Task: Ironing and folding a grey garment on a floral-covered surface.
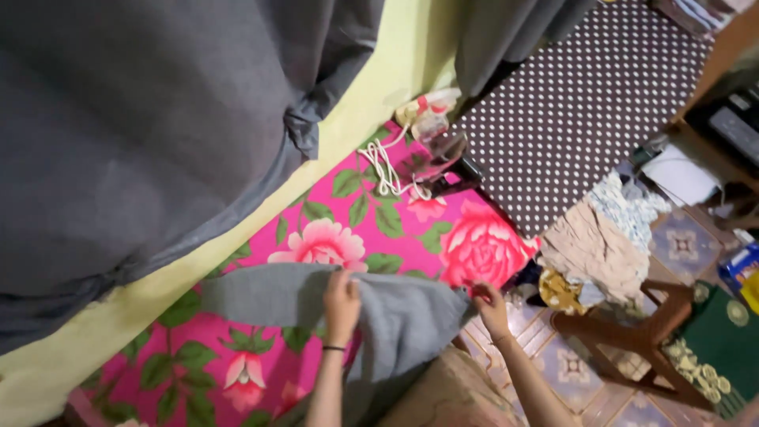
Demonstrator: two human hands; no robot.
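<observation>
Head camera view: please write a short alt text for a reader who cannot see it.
Two bare hands, left hand and right hand, hold a grey cloth over a pink floral sheet. Dark grey fabric hangs at the left; a wooden stool with clothes stands at the right.

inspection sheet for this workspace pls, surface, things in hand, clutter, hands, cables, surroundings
surface: pink floral cloth spread flat, beside a pale yellow-green band.
job's things: grey fabric piece held up over the floral cloth.
clutter: clothes iron lying on the cloth; pile of crumpled clothes on a wooden stool.
hands: left hand and right hand each pinch the grey fabric's top edge.
cables: white cord coiled by the iron.
surroundings: dark polka-dot mat, patterned floor tiles, hanging grey cloth.
</observation>
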